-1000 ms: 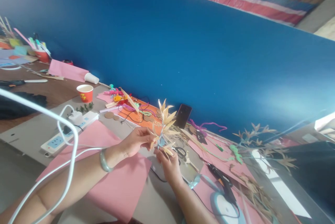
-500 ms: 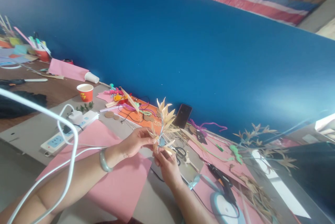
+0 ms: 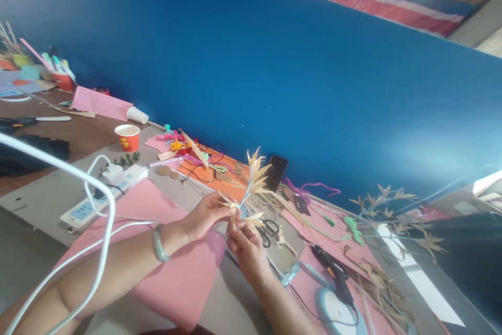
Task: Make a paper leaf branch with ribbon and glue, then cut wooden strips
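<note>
Both hands meet at a stem of dried, straw-coloured leaves (image 3: 257, 175), held up over the table. My left hand (image 3: 207, 215), with a pale bangle on its wrist, pinches the lower part of this stem. My right hand (image 3: 248, 246) grips just below, its fingers closed round the stem's bottom end. A light blue wrap shows along the stem between the leaf tufts. Behind the right hand lie black scissors (image 3: 270, 233), and a pink paper sheet (image 3: 176, 282) is spread under the left forearm.
A white cable (image 3: 105, 241) loops in front of my left arm by a power strip (image 3: 105, 196). A red paper cup (image 3: 128, 138) stands beyond. At right lie a glue gun (image 3: 333, 272), a ribbon roll (image 3: 337, 311) and another leafy stem (image 3: 386, 201). A phone (image 3: 276, 172) leans against the blue wall (image 3: 254, 63).
The leafy stem's top has tilted to the right, away from my left hand. Both hands keep hold and have shifted only slightly.
</note>
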Available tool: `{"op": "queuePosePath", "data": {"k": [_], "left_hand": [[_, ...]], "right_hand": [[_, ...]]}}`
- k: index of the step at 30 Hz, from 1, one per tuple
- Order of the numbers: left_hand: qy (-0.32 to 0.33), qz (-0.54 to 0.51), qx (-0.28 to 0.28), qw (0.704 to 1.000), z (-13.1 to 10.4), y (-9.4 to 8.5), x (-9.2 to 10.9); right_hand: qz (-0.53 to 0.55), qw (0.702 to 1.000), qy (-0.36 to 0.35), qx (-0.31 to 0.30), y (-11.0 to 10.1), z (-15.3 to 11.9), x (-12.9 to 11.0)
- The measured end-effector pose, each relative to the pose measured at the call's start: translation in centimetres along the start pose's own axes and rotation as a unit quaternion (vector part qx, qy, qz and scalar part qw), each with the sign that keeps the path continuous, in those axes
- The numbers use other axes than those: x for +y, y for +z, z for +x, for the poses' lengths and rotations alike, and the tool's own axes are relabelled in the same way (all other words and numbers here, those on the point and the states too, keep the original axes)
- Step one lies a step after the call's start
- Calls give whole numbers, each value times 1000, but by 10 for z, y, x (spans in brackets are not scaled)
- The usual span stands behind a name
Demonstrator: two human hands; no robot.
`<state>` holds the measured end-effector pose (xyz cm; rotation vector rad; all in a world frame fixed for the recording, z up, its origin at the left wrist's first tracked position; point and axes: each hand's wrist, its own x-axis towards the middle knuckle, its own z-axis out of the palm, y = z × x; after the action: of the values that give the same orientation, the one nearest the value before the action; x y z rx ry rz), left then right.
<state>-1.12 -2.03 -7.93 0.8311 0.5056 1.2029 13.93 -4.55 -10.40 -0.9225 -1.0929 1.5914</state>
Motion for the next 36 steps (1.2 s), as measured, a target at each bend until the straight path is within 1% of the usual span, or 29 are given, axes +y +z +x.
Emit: {"op": "queuePosePath", "data": {"k": [2,6,9,14,18,20,23,28,31,33,36], "left_hand": [[0,4,9,1000,0,1,-2],[-2,12,4,1000,2,1,-1],[-9,18,9,1000,4,-1,2],[-12,43,-8,999,4,-3,13],[-4,76,13,997,3,-1,18],[-4,75,20,997,3,-1,18],[-21,48,22,998,5,-2,16],[-77,-8,3,997,6,-5,10],[-93,-16,8,995,5,-4,8],[-80,1,1,997,5,-3,10],[-30,44,9,999,4,-3,15]], "right_hand": [[22,1000,17,-6,0,0,1],[41,998,48,-12,0,1,1],[26,999,40,0,-1,3,-1],[29,999,32,15,-3,5,-2],[32,999,26,19,-5,6,1],[25,999,24,25,-6,6,1],[25,999,25,24,-5,7,0],[9,1000,30,5,-4,6,-2],[15,999,31,-4,-4,6,-2],[18,999,27,1,-4,6,-3],[8,1000,20,16,-5,7,-2]]}}
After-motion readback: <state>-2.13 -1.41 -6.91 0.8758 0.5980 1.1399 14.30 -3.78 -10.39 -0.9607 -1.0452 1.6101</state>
